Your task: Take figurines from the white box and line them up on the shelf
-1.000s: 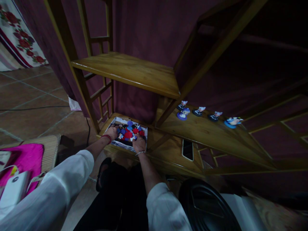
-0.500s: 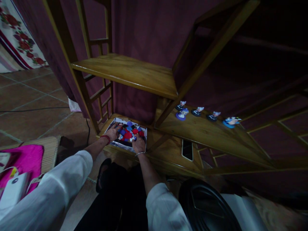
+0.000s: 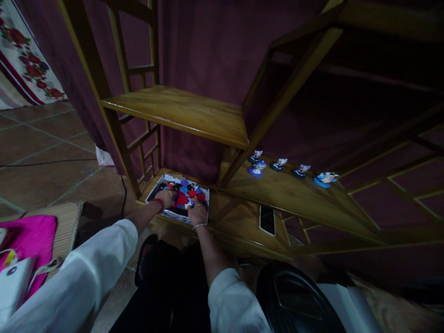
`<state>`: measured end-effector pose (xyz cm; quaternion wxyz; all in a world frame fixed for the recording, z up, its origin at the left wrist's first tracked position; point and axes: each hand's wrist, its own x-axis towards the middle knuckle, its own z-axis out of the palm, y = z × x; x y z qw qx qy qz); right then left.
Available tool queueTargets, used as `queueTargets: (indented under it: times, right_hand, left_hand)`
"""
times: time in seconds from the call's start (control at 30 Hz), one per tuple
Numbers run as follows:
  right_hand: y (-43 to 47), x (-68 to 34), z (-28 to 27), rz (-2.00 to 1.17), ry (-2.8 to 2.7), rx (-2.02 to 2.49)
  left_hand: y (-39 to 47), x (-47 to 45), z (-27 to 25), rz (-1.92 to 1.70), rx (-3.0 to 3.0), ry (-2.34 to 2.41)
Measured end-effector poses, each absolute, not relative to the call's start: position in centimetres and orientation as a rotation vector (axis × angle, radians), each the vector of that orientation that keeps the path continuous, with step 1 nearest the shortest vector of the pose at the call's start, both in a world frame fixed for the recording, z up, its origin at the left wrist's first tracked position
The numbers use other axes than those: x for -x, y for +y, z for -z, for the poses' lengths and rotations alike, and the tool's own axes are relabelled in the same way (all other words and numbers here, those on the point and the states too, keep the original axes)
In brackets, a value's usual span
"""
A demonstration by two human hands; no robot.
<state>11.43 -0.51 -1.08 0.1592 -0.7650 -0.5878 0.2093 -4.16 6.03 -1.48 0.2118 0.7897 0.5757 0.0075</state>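
An open white box (image 3: 208, 203) holds a jumble of small toy figurines (image 3: 182, 199) in red, blue, white and black. My left hand (image 3: 165, 198), with a red bead bracelet at the wrist, reaches over the box's left part. Its fingers curl down among the figurines; whatever they grip is hidden. At the front right of the box, my right hand (image 3: 197, 213), wearing a silvery bangle, is closed on a small blue-and-white figurine (image 3: 190, 203).
The box rests on the low board of a wooden shelf unit (image 3: 180, 111). Several figurines (image 3: 279, 164) stand on a board to the right, above a dark phone (image 3: 267, 220). A black round seat (image 3: 294, 296) is at lower right; a pink cloth (image 3: 38, 236) lies at left.
My left hand has moved slightly down within the box, its fingers now more bent. My right hand still holds the blue-and-white figurine, a little lower. The view has shifted slightly.
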Motion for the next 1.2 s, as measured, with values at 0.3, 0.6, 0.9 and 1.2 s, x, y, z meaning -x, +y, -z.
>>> queueTargets:
  times: [0.3,0.6,0.9,1.2]
  right_hand:
    - [-0.7,-11.4,0.8,-0.600,-1.667,2.218]
    - [-0.7,-11.3,0.8,-0.589,-1.641,2.216]
    - [-0.9,-11.2,0.5,-0.589,-1.626,2.227]
    - [-0.8,-11.2,0.5,-0.607,-1.609,2.251]
  left_hand:
    - [5.9,2.6,1.8,0.157,-2.154,1.723]
    - [5.8,1.8,1.1,0.177,-2.140,1.789]
    - [5.5,0.5,1.5,0.095,-2.158,1.882]
    - [5.9,0.9,2.3,0.056,-2.176,1.926]
